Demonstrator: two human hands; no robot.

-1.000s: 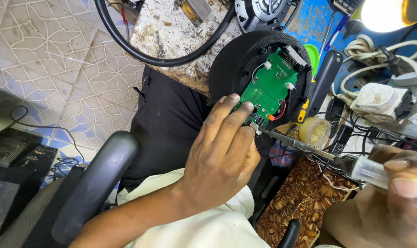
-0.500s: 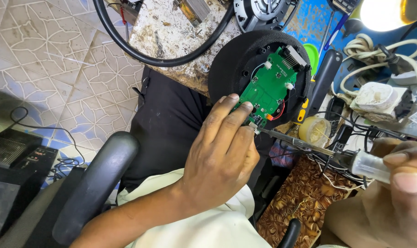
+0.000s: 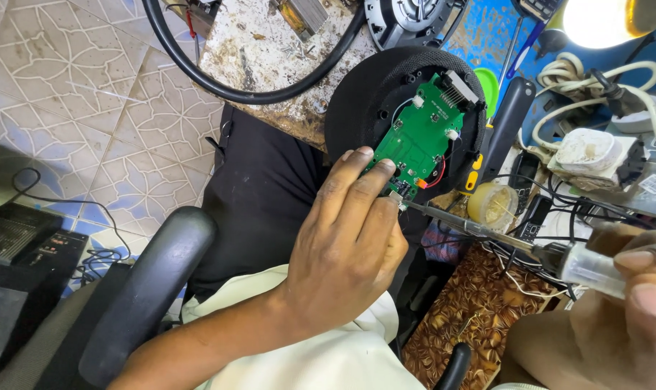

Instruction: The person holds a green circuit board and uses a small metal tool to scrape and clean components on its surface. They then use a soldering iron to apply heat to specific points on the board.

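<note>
my left hand (image 3: pixel 346 249) is pinched around the lower end of the green circuit board (image 3: pixel 420 137), fingertips (image 3: pixel 362 155) pressed against its edge and steadying it inside the round black housing (image 3: pixel 357 108) that props against the table edge just above my knuckles. my right hand (image 3: pixel 617 310) is closed around the clear handle of a soldering iron (image 3: pixel 487 232), thumb on top, and the long metal shaft runs from that hand across to the left, its tip meeting the board's bottom corner right beside my left index and middle fingers.

that closeness is the worry. the tip sits almost touching my left fingertips, so a small slip of the right hand, or the board shifting under my grip, could burn a finger. the red wire (image 3: pixel 436 179) looping off the board lies just above the tip; if the iron drifts upward it could melt the insulation. i judge that holding the tip in one spot too long could lift a pad or bridge neighbouring contacts, though the joint itself is too small for me to see.

beyond the right hand, near the shaft, there is a small round tin of yellowish paste (image 3: pixel 492 206) and a tangle of white cables (image 3: pixel 581 94); dragging the iron's cord through those could tug my aim. the housing only leans on the speckled table edge (image 3: pixel 270 50), so a push from my left hand could roll it.
</note>
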